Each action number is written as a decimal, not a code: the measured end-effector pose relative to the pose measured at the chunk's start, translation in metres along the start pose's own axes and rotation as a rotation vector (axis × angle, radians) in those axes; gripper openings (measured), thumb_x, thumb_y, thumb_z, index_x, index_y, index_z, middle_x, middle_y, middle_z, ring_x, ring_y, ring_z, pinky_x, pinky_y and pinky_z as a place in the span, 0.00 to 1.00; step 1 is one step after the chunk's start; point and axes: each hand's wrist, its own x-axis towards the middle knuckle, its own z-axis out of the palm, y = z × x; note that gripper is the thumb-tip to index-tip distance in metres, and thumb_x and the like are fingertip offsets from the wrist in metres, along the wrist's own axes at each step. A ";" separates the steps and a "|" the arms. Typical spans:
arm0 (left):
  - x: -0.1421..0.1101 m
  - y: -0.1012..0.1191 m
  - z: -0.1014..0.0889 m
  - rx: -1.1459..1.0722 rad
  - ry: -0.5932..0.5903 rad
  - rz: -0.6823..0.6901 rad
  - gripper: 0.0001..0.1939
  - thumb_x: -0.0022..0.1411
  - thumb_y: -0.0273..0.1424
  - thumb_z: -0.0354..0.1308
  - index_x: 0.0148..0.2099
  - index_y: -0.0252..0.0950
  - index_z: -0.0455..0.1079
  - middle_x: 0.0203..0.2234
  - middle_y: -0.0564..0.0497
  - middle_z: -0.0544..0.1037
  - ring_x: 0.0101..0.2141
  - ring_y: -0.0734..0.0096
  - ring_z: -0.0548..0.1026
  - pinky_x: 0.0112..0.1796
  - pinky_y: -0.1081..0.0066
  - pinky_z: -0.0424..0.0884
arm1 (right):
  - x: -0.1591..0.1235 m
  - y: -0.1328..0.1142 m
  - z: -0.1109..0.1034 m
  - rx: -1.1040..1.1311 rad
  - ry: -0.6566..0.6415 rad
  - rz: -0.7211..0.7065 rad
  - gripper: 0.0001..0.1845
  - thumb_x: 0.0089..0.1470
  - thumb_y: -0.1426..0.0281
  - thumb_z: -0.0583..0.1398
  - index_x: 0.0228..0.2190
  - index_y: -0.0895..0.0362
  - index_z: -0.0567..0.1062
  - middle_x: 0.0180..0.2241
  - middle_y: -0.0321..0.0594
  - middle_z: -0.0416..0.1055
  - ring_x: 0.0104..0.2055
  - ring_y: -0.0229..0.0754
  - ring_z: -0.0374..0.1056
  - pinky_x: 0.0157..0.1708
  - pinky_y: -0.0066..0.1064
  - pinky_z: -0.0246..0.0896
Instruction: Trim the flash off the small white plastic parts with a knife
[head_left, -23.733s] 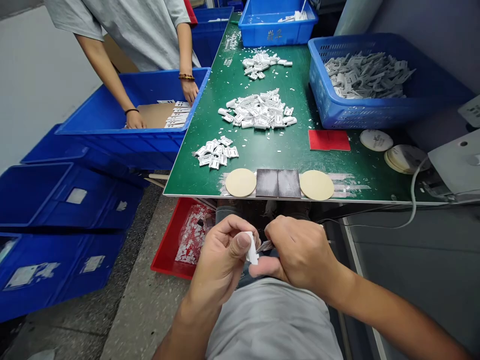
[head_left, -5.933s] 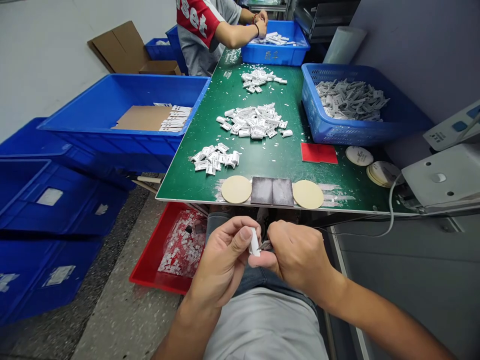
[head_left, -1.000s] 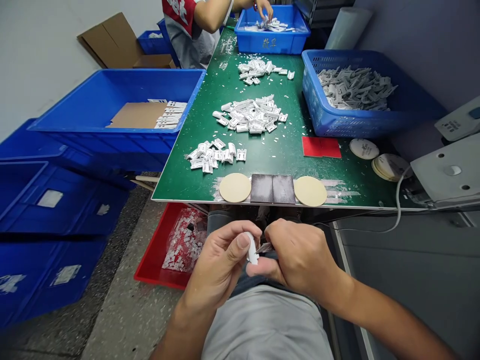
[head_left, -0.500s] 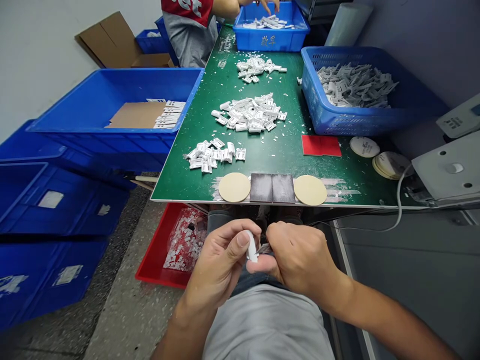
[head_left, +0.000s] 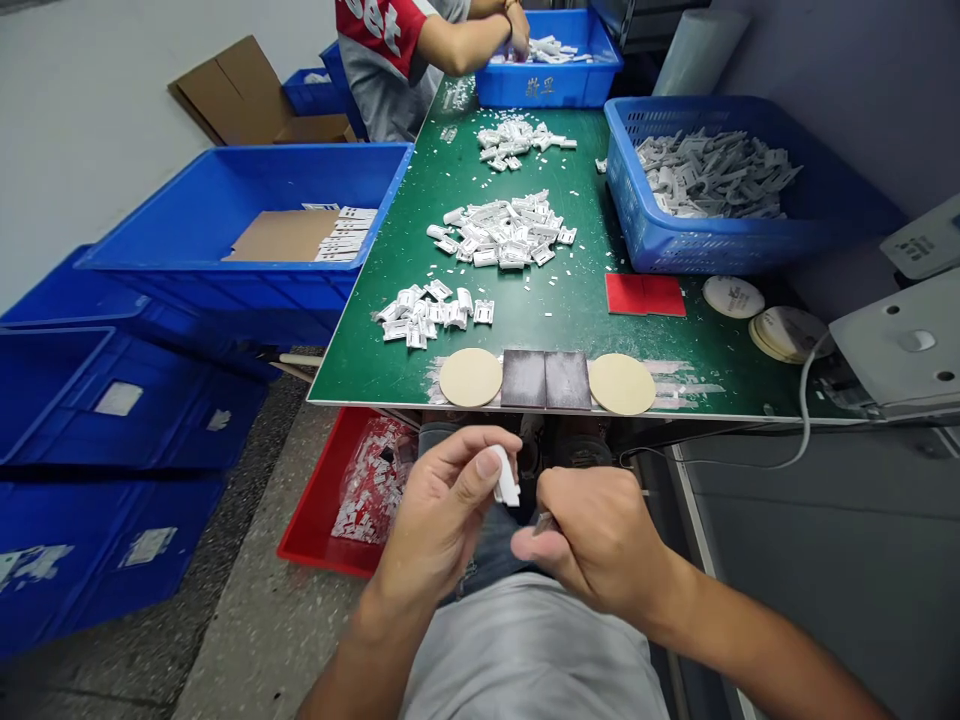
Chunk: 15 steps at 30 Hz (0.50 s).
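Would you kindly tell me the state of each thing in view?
Left hand, pinching a white plastic part.
Right hand, gripping a small metal blade.
Blue crate, holding a cardboard sheet and white parts.
Blue mesh basket, heaped with grey parts.
Red tray, holding white pieces in clear plastic.

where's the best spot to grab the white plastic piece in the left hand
Pinch the exposed upper end of the white plastic piece, coming from above and the far side. It is a narrow, slightly tilted piece standing clear of the left hand, whose thumb covers its lower part, while the right hand and its small metal tool crowd the near right side.
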 end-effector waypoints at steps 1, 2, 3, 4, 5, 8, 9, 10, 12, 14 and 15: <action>0.008 0.003 0.000 0.125 0.026 0.078 0.09 0.61 0.36 0.60 0.40 0.38 0.77 0.29 0.51 0.73 0.29 0.73 0.68 0.33 0.73 0.65 | -0.003 0.001 -0.002 0.096 -0.007 0.031 0.30 0.65 0.52 0.41 0.20 0.56 0.62 0.17 0.31 0.55 0.18 0.32 0.50 0.22 0.29 0.40; 0.018 0.008 0.001 0.288 0.047 0.177 0.09 0.61 0.36 0.60 0.41 0.39 0.77 0.31 0.50 0.74 0.31 0.71 0.69 0.35 0.72 0.65 | -0.005 0.002 -0.004 0.192 -0.016 0.077 0.29 0.64 0.50 0.43 0.20 0.56 0.61 0.18 0.30 0.54 0.19 0.32 0.49 0.22 0.29 0.41; 0.032 0.013 0.001 0.478 0.059 0.290 0.09 0.62 0.36 0.58 0.42 0.39 0.77 0.33 0.50 0.75 0.32 0.70 0.70 0.36 0.71 0.65 | -0.007 0.003 -0.008 0.286 -0.031 0.138 0.29 0.63 0.48 0.44 0.21 0.56 0.60 0.18 0.29 0.53 0.19 0.32 0.49 0.22 0.28 0.41; 0.047 0.017 0.002 0.682 0.060 0.402 0.10 0.63 0.35 0.57 0.43 0.39 0.77 0.35 0.49 0.75 0.34 0.68 0.70 0.38 0.70 0.65 | -0.008 0.004 -0.012 0.378 -0.057 0.211 0.29 0.61 0.46 0.46 0.21 0.55 0.60 0.19 0.29 0.52 0.19 0.32 0.48 0.22 0.28 0.41; 0.065 0.022 0.002 0.889 0.046 0.507 0.11 0.64 0.35 0.55 0.44 0.39 0.77 0.37 0.48 0.75 0.36 0.67 0.70 0.41 0.69 0.65 | -0.008 0.005 -0.017 0.466 -0.090 0.284 0.28 0.60 0.45 0.48 0.22 0.55 0.60 0.19 0.29 0.51 0.20 0.32 0.48 0.22 0.27 0.42; 0.118 0.034 0.000 1.419 -0.008 0.624 0.14 0.66 0.33 0.52 0.47 0.37 0.76 0.41 0.45 0.74 0.42 0.63 0.70 0.47 0.66 0.63 | -0.011 0.008 -0.034 0.676 -0.176 0.456 0.25 0.58 0.48 0.53 0.23 0.55 0.62 0.21 0.29 0.52 0.22 0.33 0.48 0.22 0.27 0.43; 0.133 0.037 -0.002 1.497 -0.002 0.615 0.13 0.65 0.32 0.52 0.47 0.37 0.76 0.41 0.44 0.74 0.44 0.60 0.69 0.48 0.64 0.62 | -0.016 0.010 -0.040 0.730 -0.187 0.495 0.24 0.58 0.49 0.54 0.24 0.55 0.63 0.21 0.30 0.52 0.23 0.33 0.49 0.23 0.28 0.44; 0.146 0.039 -0.005 1.553 0.013 0.599 0.13 0.64 0.31 0.53 0.46 0.36 0.76 0.42 0.43 0.74 0.45 0.58 0.68 0.48 0.62 0.62 | -0.023 0.011 -0.047 0.783 -0.194 0.523 0.24 0.57 0.48 0.54 0.24 0.55 0.63 0.21 0.30 0.53 0.22 0.34 0.49 0.22 0.28 0.45; 0.165 0.045 -0.011 1.589 0.051 0.568 0.13 0.61 0.30 0.55 0.45 0.33 0.76 0.42 0.40 0.74 0.46 0.54 0.67 0.49 0.59 0.61 | -0.044 0.016 -0.059 0.881 -0.192 0.569 0.25 0.53 0.45 0.56 0.23 0.54 0.65 0.20 0.32 0.54 0.21 0.35 0.49 0.20 0.29 0.45; 0.179 0.053 -0.015 1.618 0.066 0.532 0.14 0.59 0.30 0.57 0.46 0.32 0.76 0.43 0.39 0.74 0.46 0.52 0.67 0.48 0.58 0.61 | -0.067 0.027 -0.067 0.948 -0.153 0.607 0.27 0.48 0.41 0.57 0.20 0.52 0.65 0.17 0.34 0.54 0.19 0.36 0.48 0.18 0.31 0.44; 0.185 0.059 -0.017 1.627 0.060 0.507 0.15 0.57 0.30 0.58 0.47 0.33 0.76 0.43 0.39 0.74 0.46 0.52 0.68 0.48 0.59 0.62 | -0.076 0.034 -0.069 0.964 -0.101 0.632 0.28 0.46 0.40 0.57 0.18 0.51 0.65 0.16 0.36 0.55 0.18 0.37 0.49 0.17 0.32 0.45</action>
